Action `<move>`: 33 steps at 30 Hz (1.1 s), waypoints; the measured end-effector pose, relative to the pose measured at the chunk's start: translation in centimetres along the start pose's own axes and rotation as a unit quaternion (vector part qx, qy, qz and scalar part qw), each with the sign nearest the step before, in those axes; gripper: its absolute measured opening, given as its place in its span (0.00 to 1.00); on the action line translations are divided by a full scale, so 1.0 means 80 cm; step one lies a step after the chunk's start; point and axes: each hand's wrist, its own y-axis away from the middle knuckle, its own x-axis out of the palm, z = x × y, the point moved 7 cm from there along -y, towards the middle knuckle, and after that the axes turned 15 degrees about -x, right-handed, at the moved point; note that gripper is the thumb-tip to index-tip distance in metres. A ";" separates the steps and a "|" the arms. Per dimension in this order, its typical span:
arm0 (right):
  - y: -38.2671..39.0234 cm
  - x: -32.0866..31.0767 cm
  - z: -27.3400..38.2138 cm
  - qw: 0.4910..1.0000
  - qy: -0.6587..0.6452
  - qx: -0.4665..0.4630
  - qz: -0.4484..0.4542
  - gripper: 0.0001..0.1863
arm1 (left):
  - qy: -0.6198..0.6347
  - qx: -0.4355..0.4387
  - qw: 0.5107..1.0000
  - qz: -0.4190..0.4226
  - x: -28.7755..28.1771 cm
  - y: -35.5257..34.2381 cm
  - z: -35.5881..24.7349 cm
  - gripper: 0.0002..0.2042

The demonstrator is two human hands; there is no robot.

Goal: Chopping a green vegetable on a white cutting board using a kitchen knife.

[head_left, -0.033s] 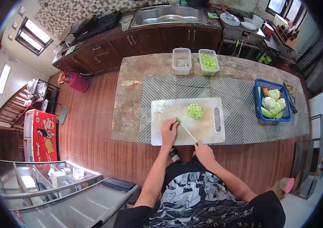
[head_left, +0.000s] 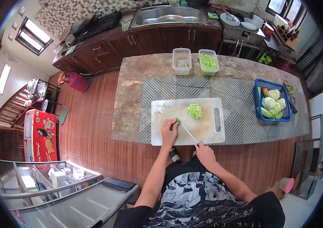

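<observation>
A white cutting board [head_left: 160,109] with a handle slot lies on a striped mat at the table's near edge. My left hand [head_left: 168,130] is closed, its fingertips pinching a small green vegetable piece [head_left: 177,119] against the board. In my right hand [head_left: 206,153] is a knife [head_left: 188,132], gripped by its handle. The blade slants up and left, its tip end at the green piece by my left fingertips. A pile of chopped light-green vegetable [head_left: 195,111] sits farther up the board, apart from both hands. Most of the piece is hidden under my left fingers.
Along the table's far side stand a clear plastic container [head_left: 182,62] with little in it and another [head_left: 208,65] holding chopped greens. A blue basket [head_left: 257,102] of cabbage and other vegetables is at the right. Beyond the table are a sink [head_left: 169,16] and wooden cabinets [head_left: 146,40].
My right hand and the knife handle have shifted very slightly toward me. My left hand and the chopped pile look the same.
</observation>
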 end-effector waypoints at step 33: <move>0.012 -0.072 -0.084 0.979 -0.181 0.036 0.083 0.19 | -0.229 0.112 0.964 0.076 0.030 0.007 -0.037 0.25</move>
